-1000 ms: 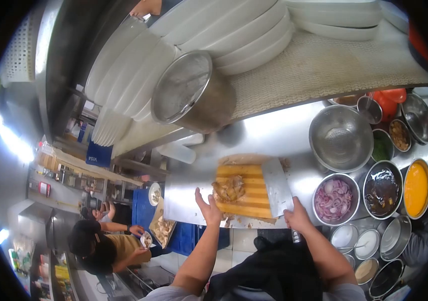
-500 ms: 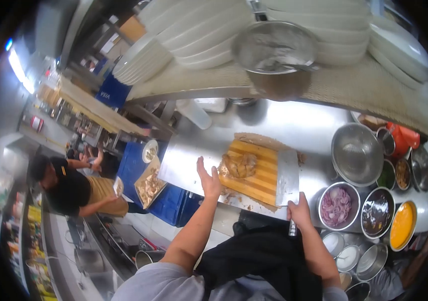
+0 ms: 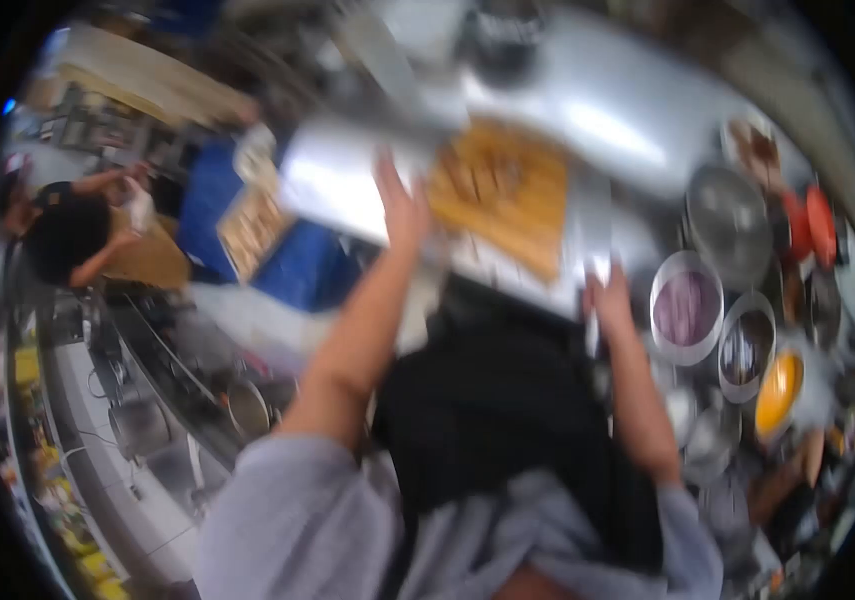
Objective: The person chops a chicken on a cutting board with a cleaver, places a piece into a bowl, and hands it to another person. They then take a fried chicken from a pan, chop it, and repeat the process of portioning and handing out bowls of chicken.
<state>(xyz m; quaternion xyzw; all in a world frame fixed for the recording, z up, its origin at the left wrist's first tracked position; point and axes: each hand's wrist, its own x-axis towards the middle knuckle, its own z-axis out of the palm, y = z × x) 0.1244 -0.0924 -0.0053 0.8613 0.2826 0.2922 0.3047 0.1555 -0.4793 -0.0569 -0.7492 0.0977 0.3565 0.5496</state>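
A wide silver metal knife (image 3: 590, 215) by a yellow wooden board (image 3: 539, 215)

The knife lies along the board's right edge, its long way pointing away from the person (image 3: 522, 400). The right hand (image 3: 608, 298) is wrapped around its near end. The left hand (image 3: 402, 205) has spread fingers, near the board's left edge. Blurry brown food (image 3: 487, 180) sits on the board.

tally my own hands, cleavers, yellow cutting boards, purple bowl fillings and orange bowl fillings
Your left hand and right hand: 2
Cleaver, blurred: 1
Yellow cutting board: 1
Purple filling: 1
Orange filling: 1
Total: 6
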